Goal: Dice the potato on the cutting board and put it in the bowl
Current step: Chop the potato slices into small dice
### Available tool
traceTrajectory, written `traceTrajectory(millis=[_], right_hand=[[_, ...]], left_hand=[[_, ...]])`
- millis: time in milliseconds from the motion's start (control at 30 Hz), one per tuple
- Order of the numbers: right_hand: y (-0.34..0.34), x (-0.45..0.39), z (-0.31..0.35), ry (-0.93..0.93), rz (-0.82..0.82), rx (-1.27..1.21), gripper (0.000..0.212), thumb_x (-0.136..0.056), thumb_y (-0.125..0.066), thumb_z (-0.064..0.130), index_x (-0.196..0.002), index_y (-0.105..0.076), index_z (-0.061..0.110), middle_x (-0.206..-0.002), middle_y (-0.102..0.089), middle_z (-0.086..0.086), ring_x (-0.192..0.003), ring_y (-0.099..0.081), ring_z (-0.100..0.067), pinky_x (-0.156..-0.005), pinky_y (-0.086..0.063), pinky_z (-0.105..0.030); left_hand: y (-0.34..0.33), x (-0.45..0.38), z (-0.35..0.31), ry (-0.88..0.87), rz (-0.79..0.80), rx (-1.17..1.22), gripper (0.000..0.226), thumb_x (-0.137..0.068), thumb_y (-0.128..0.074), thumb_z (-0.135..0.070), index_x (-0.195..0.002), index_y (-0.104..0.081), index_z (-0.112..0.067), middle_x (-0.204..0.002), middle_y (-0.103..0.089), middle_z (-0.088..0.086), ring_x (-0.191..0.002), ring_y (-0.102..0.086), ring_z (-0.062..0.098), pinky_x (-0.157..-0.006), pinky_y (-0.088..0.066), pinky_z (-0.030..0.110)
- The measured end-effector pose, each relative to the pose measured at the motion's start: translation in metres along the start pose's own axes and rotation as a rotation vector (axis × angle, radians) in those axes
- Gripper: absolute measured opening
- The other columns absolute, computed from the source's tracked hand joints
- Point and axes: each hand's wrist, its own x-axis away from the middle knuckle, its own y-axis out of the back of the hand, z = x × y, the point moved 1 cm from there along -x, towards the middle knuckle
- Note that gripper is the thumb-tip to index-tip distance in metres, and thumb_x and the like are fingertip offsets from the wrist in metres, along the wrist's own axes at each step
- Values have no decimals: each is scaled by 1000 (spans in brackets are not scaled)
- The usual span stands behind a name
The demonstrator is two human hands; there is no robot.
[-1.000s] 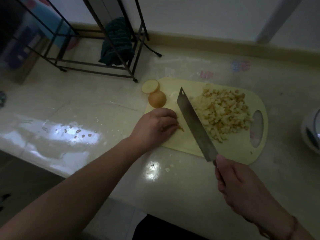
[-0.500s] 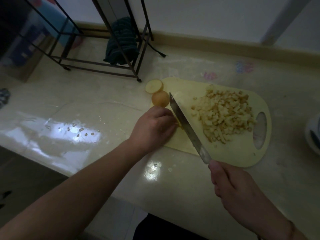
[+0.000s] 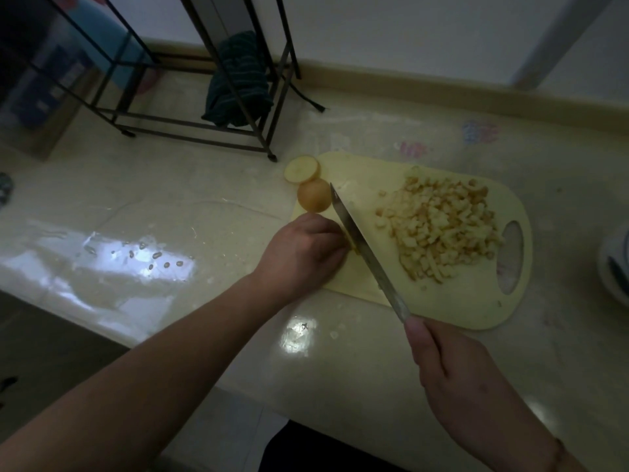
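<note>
A pale yellow cutting board (image 3: 459,301) lies on the counter. A heap of diced potato (image 3: 439,229) covers its right half. Two potato end pieces sit at the board's far left corner: a cut slice (image 3: 302,169) and a rounded piece (image 3: 313,195). My left hand (image 3: 303,253) curls over a small potato piece on the board's left part; that piece is mostly hidden under my fingers. My right hand (image 3: 456,366) grips the handle of a knife (image 3: 364,247). The blade lies right beside my left fingertips, edge down on the board.
A black metal rack (image 3: 190,107) with a dark striped cloth (image 3: 238,83) stands at the back left. A white bowl (image 3: 616,264) shows partly at the right edge. Small scraps lie on the wet, glossy counter (image 3: 136,264) left of the board. The counter's front edge runs below my arms.
The knife has moved left from the diced heap to my left fingers and come down onto the board. My left hand has stayed over the potato piece.
</note>
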Motion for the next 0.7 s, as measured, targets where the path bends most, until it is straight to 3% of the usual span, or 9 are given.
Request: traceTrajectory(millis=[267, 400, 700], right_hand=[[-6, -3, 0, 1, -4, -11, 61, -90, -22, 68, -68, -56, 22, -64, -61, 6, -64, -57, -8, -62, -42, -32], [-6, -12, 10, 11, 24, 3, 52, -84, -21, 63, -61, -48, 24, -54, -51, 7, -56, -48, -4, -61, -29, -27], [12, -10, -15, -89, 65, -123, 67, -83, -24, 74, -61, -46, 15, -45, -48, 6, -40, -43, -6, -49, -30, -26]], left_hand=[[0, 0, -3, 7, -11, -6, 21, -89, -65, -20, -90, -79, -5, -94, -72, 10, -86, -67, 26, -73, -53, 34], [-2, 2, -4, 18, -9, -16, 20, -88, -67, -21, -89, -78, -4, -95, -71, 10, -88, -66, 25, -78, -52, 34], [-6, 6, -4, 156, -79, -76, 33, -85, -69, -36, -90, -75, -5, -98, -70, 9, -88, -64, 29, -79, -50, 36]])
